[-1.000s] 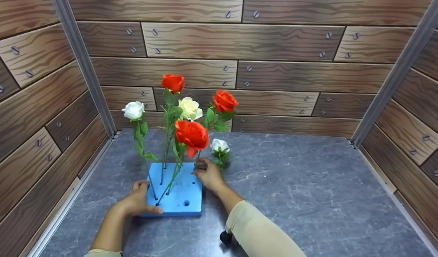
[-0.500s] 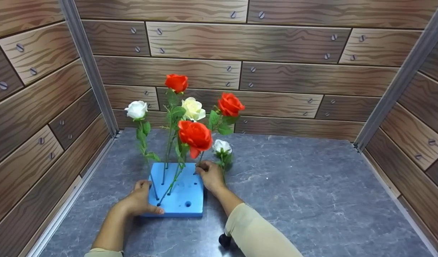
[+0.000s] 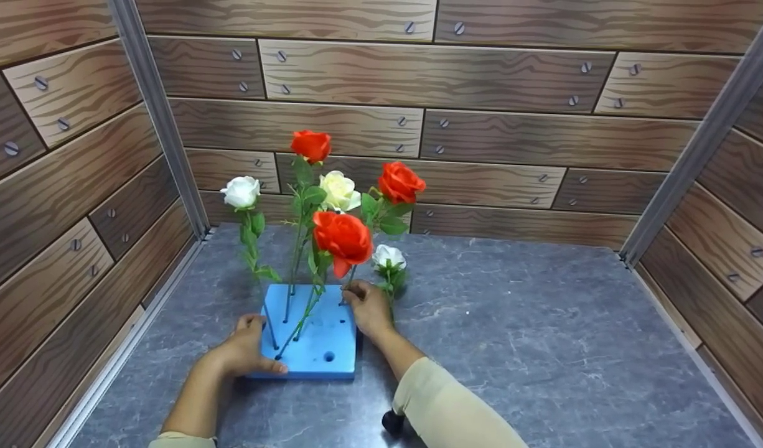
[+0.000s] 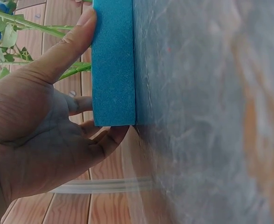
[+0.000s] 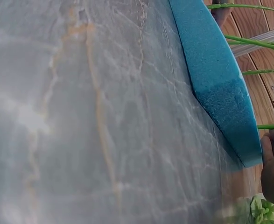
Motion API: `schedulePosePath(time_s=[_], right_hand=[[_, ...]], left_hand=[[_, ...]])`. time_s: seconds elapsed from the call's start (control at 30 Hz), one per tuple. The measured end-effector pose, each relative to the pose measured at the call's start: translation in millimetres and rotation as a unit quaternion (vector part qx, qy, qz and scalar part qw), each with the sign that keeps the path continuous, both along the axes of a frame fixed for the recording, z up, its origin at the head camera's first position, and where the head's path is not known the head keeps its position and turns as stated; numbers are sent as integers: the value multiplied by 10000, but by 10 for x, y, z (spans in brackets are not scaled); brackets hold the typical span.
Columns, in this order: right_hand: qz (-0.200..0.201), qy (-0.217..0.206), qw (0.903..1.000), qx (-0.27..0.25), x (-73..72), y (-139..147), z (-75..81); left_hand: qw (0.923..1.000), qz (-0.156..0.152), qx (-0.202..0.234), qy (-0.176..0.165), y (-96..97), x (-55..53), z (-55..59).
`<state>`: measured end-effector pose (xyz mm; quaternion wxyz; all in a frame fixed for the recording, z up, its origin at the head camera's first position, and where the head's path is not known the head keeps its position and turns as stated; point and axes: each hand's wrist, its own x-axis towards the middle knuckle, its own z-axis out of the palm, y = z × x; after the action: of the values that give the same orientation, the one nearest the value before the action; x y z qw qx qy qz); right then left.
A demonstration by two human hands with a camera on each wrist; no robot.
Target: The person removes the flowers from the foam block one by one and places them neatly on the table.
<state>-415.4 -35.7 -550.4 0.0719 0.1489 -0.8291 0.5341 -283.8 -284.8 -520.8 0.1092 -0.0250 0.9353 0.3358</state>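
Observation:
A blue foam block [image 3: 322, 333] with holes in its top lies on the table, several artificial roses standing in it. My left hand [image 3: 241, 348] holds the block's near left corner, thumb on the top and fingers against the side, as the left wrist view [image 4: 38, 116] shows. At the block's far right, my right hand [image 3: 369, 308] pinches a green stem [image 5: 267, 126] low down, close over the foam. That stem slants up toward the right-hand red rose [image 3: 401, 182]. A large red rose [image 3: 343, 238] leans in front, partly covering the stems.
In the block also stand a white rose [image 3: 241, 192], a cream rose [image 3: 339, 191] and a back red rose [image 3: 311, 145]. Another white rose [image 3: 389, 256] is just beyond my right hand. Wood-patterned walls [image 3: 493, 137] enclose the grey marbled table [image 3: 512, 336].
My right hand has come down slightly along the stem toward the foam, and the right-hand red rose has lowered a little. My left hand keeps its hold. The head view has shifted slightly.

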Motion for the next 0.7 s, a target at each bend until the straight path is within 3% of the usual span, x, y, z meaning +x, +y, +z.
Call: schedulePosePath(time_s=[0.33, 0.57, 0.7], right_hand=[[92, 125, 9970, -762, 2, 17, -7], [298, -141, 9841, -1747, 42, 38, 9], [301, -224, 9813, -1888, 62, 80, 54]], left_hand=[[10000, -59, 38, 11, 1, 15, 8], [10000, -53, 64, -4, 4, 28, 1], [10000, -52, 66, 11, 3, 37, -2]])
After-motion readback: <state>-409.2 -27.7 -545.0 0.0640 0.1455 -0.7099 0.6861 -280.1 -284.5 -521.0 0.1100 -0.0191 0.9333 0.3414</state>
